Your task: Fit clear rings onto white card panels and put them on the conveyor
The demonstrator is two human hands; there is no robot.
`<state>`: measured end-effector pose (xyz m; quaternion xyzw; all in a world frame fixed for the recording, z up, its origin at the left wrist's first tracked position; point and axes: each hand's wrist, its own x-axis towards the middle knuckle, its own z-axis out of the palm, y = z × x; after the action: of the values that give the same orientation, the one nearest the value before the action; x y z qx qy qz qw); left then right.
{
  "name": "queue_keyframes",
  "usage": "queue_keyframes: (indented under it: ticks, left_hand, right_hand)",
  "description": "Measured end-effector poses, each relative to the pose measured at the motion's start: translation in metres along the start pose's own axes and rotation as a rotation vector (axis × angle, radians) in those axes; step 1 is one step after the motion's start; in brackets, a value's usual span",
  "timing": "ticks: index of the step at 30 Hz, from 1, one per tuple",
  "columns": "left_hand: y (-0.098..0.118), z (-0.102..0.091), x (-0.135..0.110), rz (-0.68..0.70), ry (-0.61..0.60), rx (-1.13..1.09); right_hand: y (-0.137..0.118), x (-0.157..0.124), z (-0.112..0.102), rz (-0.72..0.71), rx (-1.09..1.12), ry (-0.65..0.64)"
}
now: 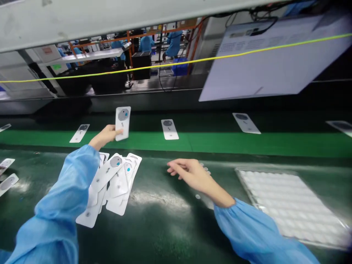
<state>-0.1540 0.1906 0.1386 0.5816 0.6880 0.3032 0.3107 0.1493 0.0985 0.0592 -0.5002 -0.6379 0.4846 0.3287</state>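
Note:
My left hand [106, 135] grips a white phone back panel [125, 126] by its lower left edge, thumb on its front. The panel has a grey camera circle with a blue dot and is held upright above the green belt. Below it, a loose pile of similar white panels [118, 183] lies fanned out on the dark green table, partly hidden by my left sleeve. My right hand [192, 176] hovers over the table, fingers loosely bent and a little apart, with nothing visible in them. Small clear round pieces [198, 197] lie beside and beneath it.
On the green belt [203, 141] lie spaced white panels, one [169, 129] ahead of me and another [246, 123] farther right. A clear tray [288, 205] with rows of white pieces sits at right. A yellow cord [176, 63] crosses above, near a hanging sheet [261, 66].

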Motion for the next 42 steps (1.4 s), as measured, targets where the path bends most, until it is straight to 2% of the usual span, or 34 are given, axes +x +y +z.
queue_keyframes:
  ticks: [1,4,5,6,7,9,12,13,15,17,18,21,24,28,32,36,40,42]
  left_hand:
    - [0.006,0.008,-0.020,0.042,-0.111,-0.027]
    - [0.010,0.045,-0.091,0.205,-0.606,-0.142]
    - [0.008,0.061,-0.114,0.216,-0.713,-0.181]
    - [0.004,0.077,-0.134,0.214,-0.749,-0.219]
    - [-0.001,0.093,-0.151,0.208,-0.741,-0.279]
    - [-0.011,0.126,-0.172,0.157,-0.625,-0.452]
    - [-0.024,0.169,-0.182,-0.011,-0.445,-0.707]
    - [-0.028,0.180,-0.182,-0.064,-0.412,-0.770]
    - [-0.033,0.194,-0.182,-0.129,-0.367,-0.871]
    - [-0.036,0.199,-0.182,-0.142,-0.363,-0.913]
    - [-0.037,0.199,-0.182,-0.137,-0.376,-0.908]
    - [-0.037,0.195,-0.183,-0.103,-0.457,-0.861]
    - [-0.037,0.193,-0.184,-0.095,-0.478,-0.838]
    - [-0.037,0.193,-0.184,-0.061,-0.473,-0.788]
    - [-0.036,0.193,-0.185,-0.017,-0.455,-0.757]
    - [-0.036,0.191,-0.187,-0.036,-0.457,-0.761]
    - [-0.036,0.191,-0.189,-0.034,-0.423,-0.767]
    - [-0.035,0.191,-0.189,-0.012,-0.421,-0.761]
  right_hand:
    - [-0.002,-0.005,0.007,0.016,0.076,0.006]
    - [-0.005,-0.026,0.022,-0.029,0.262,0.043]
    - [-0.003,-0.036,0.024,-0.044,0.304,0.048]
    - [0.000,-0.048,0.026,-0.040,0.333,0.046]
    - [0.004,-0.060,0.026,-0.017,0.349,0.037]
    - [0.016,-0.084,0.026,0.053,0.347,-0.002]
    - [0.036,-0.109,0.029,0.111,0.282,-0.036]
    - [0.042,-0.114,0.031,0.095,0.222,0.009]
    - [0.051,-0.120,0.034,-0.007,0.005,0.212]
    - [0.057,-0.122,0.036,-0.170,-0.311,0.421]
    - [0.059,-0.123,0.037,-0.253,-0.466,0.475]
    - [0.063,-0.123,0.036,-0.412,-0.781,0.443]
    - [0.067,-0.123,0.034,-0.446,-0.909,0.383]
    - [0.067,-0.124,0.034,-0.445,-0.985,0.317]
    - [0.062,-0.128,0.037,-0.409,-1.023,0.308]
    - [0.058,-0.131,0.039,-0.404,-1.035,0.282]
    - [0.055,-0.125,0.033,-0.451,-0.884,0.226]
    - [0.051,-0.119,0.030,-0.412,-0.748,0.263]
